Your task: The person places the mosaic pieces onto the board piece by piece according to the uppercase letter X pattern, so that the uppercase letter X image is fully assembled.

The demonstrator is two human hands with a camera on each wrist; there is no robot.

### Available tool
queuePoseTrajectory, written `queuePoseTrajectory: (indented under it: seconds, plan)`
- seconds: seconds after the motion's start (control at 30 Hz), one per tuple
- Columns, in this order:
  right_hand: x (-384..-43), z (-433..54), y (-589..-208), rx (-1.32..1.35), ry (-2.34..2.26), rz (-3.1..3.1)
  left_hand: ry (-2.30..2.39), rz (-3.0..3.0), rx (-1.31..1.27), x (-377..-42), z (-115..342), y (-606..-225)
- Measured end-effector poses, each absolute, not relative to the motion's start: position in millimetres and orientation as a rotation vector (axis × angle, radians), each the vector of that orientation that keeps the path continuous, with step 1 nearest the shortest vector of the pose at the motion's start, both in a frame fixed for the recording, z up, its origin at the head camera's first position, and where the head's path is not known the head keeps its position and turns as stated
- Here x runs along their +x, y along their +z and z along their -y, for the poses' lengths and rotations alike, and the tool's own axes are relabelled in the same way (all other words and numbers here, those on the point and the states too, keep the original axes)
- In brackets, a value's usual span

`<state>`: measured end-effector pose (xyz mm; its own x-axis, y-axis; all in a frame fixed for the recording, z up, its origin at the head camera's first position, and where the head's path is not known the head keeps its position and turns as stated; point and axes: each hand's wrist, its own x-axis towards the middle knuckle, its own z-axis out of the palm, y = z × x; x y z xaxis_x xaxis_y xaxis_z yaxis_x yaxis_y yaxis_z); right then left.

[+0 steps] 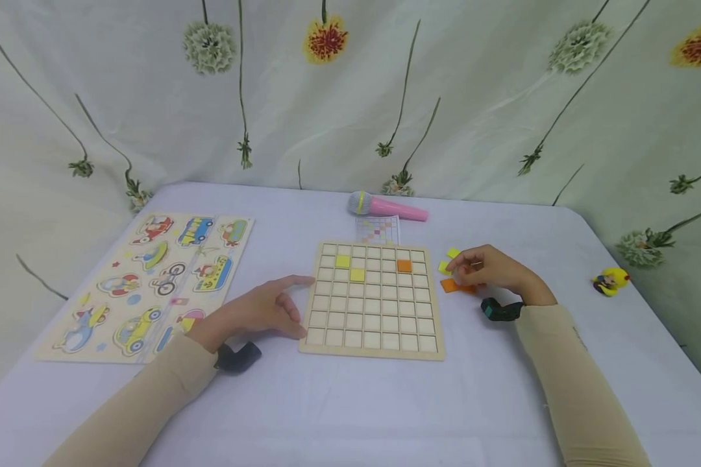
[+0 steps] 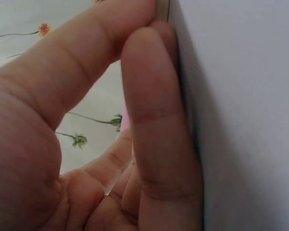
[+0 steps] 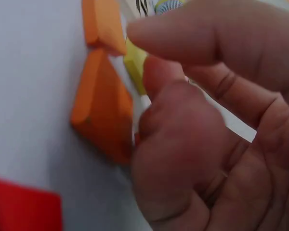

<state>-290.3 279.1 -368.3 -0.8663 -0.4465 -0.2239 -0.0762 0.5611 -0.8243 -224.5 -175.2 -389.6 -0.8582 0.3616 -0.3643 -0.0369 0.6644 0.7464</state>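
My left hand [image 1: 263, 307] lies beside the wooden grid board [image 1: 372, 352]; its index finger and thumb touch the board's left edge, spread apart. Two yellow tiles [image 1: 357, 275] and one orange tile [image 1: 404, 266] sit in the board's cells. To the right of the board, my right hand [image 1: 491, 270] hovers over loose tiles with bent fingers, and I see nothing between them. Below the fingers are loose orange tiles [image 3: 103, 108], with a yellow tile [image 3: 134, 65] close by. A red piece [image 3: 24, 207] shows in the right wrist view's corner; in the head view it is hidden.
A small printed pattern card [image 1: 378, 229] lies behind the board, and a pink toy microphone [image 1: 388, 207] behind that. At left is a vehicle picture puzzle [image 1: 146, 285]. A small yellow toy figure [image 1: 610, 281] stands near the table's right edge.
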Motion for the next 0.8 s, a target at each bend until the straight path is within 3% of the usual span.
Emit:
queuePoseTrajectory:
  seconds: [0.8]
  plan:
    - [-291.8,-281.1,-371.9,-0.492,-1.163,-2.376,1.092,-2.381,0.248,-225.2,175.3,-390.5]
